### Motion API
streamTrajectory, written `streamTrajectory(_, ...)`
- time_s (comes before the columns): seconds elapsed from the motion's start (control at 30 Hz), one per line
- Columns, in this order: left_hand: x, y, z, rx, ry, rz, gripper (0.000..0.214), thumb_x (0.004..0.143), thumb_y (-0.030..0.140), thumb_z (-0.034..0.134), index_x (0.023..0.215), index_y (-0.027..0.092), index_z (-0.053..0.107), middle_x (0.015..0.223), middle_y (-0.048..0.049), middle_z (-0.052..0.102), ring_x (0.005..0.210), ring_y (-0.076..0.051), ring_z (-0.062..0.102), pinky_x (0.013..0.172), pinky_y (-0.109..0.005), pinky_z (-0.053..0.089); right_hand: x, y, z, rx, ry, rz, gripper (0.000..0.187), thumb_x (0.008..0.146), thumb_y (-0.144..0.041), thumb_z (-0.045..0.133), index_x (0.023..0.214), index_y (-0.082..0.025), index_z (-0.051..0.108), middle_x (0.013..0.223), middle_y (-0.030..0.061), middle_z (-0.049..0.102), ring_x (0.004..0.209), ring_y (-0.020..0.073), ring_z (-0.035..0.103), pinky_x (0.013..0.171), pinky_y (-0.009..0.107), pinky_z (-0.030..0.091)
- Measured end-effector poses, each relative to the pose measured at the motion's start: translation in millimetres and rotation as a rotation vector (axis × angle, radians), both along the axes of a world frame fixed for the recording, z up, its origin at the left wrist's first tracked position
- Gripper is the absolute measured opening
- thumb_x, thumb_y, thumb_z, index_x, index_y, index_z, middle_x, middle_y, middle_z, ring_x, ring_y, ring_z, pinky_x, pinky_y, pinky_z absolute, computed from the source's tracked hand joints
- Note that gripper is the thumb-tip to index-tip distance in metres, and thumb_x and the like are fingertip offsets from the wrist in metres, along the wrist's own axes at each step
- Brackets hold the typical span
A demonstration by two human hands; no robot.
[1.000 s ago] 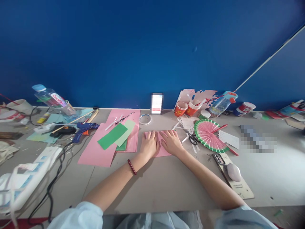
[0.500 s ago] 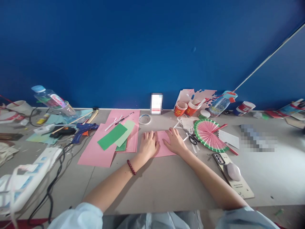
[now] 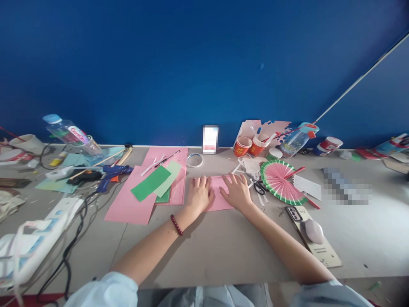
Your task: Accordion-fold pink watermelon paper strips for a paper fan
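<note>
A sheet of pink paper (image 3: 220, 198) lies flat on the grey table (image 3: 220, 251) in front of me. On its left part rests my left hand (image 3: 200, 196), palm down, fingers stretched out and a dark red bead bracelet at the wrist. My right hand (image 3: 237, 191) lies on the sheet's right part, its fingers spread. Both hands cover the paper's side edges. Just beyond the left hand sits a roll of tape (image 3: 194, 160). Close to my right hand are black scissors (image 3: 260, 186) among white paper strips.
Left are pink sheets (image 3: 128, 204), a green paper strip (image 3: 151, 183), a blue glue gun (image 3: 110, 175) and a white power strip (image 3: 41, 238) with black cable. Right stand red paper cups (image 3: 243, 146), a watermelon-pattern paper fan (image 3: 281, 181) and a phone (image 3: 329, 251) under a mouse (image 3: 313, 231).
My right hand has shifted slightly, with its fingers spread a little flatter over the pink paper. My left hand stays nearly in place.
</note>
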State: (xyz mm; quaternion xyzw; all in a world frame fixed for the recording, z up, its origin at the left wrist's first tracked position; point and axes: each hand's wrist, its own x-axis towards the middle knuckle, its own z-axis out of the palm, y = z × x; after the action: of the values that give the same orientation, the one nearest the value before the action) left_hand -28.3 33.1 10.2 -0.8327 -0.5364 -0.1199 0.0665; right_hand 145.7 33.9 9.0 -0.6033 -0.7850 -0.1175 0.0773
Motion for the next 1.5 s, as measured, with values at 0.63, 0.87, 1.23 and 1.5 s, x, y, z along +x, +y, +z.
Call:
streamTrajectory(0.63, 10, 1, 3.0, -0.056, -0.024, 0.056, 0.05, 0.088, 0.039, 0.04, 0.134, 0.02, 0.046, 0.108, -0.013, 0.055, 0.101, -0.032, 0.044, 0.093, -0.051, 0.031, -17, 2, 4.3, -0.124, -0.105, -0.06, 0.052, 0.092, -0.045, 0.038, 0.143, -0.033, 0.036, 0.148, 0.0124, 0.035, 0.118, 0.0375, 0.047, 0.093, 0.045, 0.025)
streamTrajectory(0.87, 9, 1, 2.5, -0.05, -0.029, 0.053, 0.052, 0.087, 0.039, 0.042, 0.135, 0.02, 0.045, 0.106, -0.0127, 0.054, 0.099, -0.032, 0.045, 0.093, -0.052, 0.031, -15, 1, 3.4, -0.087, -0.083, -0.046, 0.051, 0.09, -0.044, 0.04, 0.14, -0.029, 0.042, 0.146, 0.0147, 0.038, 0.117, 0.0372, 0.048, 0.09, 0.045, 0.029)
streamTrajectory(1.23, 7, 1, 4.9, -0.05, -0.006, 0.043, 0.053, 0.085, 0.035, 0.046, 0.135, 0.018, 0.044, 0.107, -0.0125, 0.054, 0.099, -0.032, 0.044, 0.092, -0.05, 0.033, -5, 0, 3.7, -0.063, -0.039, -0.04, 0.045, 0.092, -0.032, 0.037, 0.135, -0.021, 0.049, 0.144, 0.0182, 0.04, 0.116, 0.0315, 0.051, 0.09, 0.042, 0.031)
streamTrajectory(1.5, 4, 1, 3.6, -0.05, -0.021, 0.033, 0.053, 0.085, 0.037, 0.047, 0.134, 0.018, 0.044, 0.109, -0.0131, 0.053, 0.099, -0.032, 0.045, 0.089, -0.048, 0.035, -2, 1, 4.1, -0.058, -0.027, -0.038, 0.043, 0.092, -0.027, 0.036, 0.13, -0.014, 0.053, 0.139, 0.0205, 0.045, 0.111, 0.0285, 0.054, 0.089, 0.039, 0.032)
